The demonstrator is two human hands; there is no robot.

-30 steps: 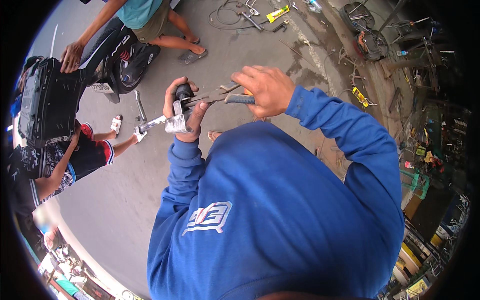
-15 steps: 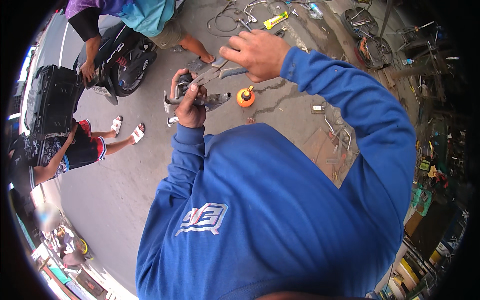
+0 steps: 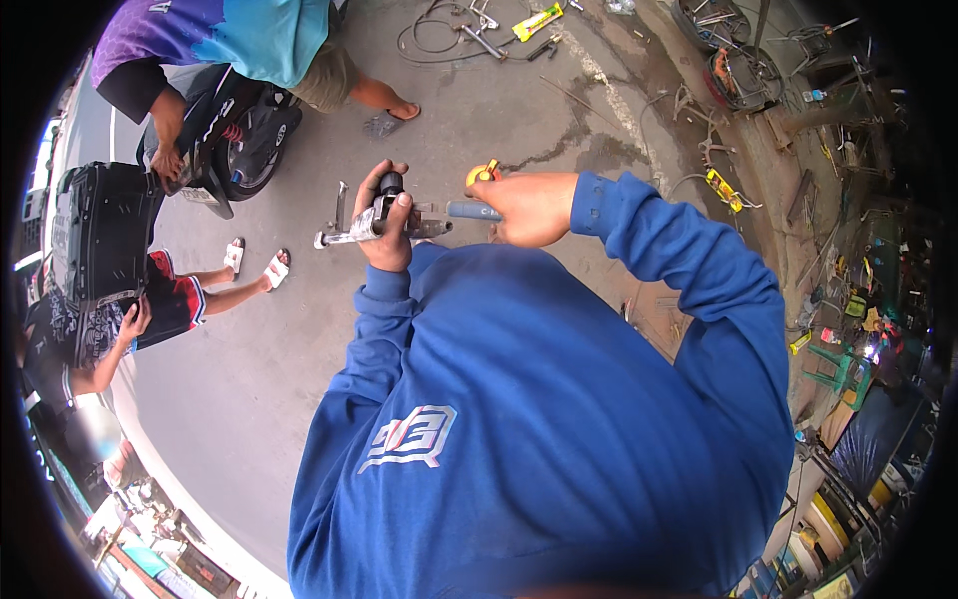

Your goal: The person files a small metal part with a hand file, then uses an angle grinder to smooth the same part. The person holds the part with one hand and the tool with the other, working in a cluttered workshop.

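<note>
My left hand [image 3: 387, 246] is closed around a grey metal part [image 3: 349, 236] that looks like a brake caliper, with a black round piece on top and a short tube end at its right. In front of my chest my right hand [image 3: 537, 212] grips a pair of pliers [image 3: 473, 210] by the grey-blue handles. The plier jaws point left at the metal part; whether they touch it I cannot tell. Just beyond my right hand, an orange bottle with a yellow top [image 3: 483, 173] is partly hidden by it.
At the far left a person in a purple and teal shirt [image 3: 230, 40] leans over a black scooter [image 3: 239, 150]. Another person stands beside a black top box [image 3: 108, 230]. Cables [image 3: 429, 40] and a yellow packet [image 3: 539, 22] lie ahead; tools and parts crowd the right side.
My right hand has come down and nearer with the pliers, away from above the metal part. My left hand has lowered slightly and turned the part.
</note>
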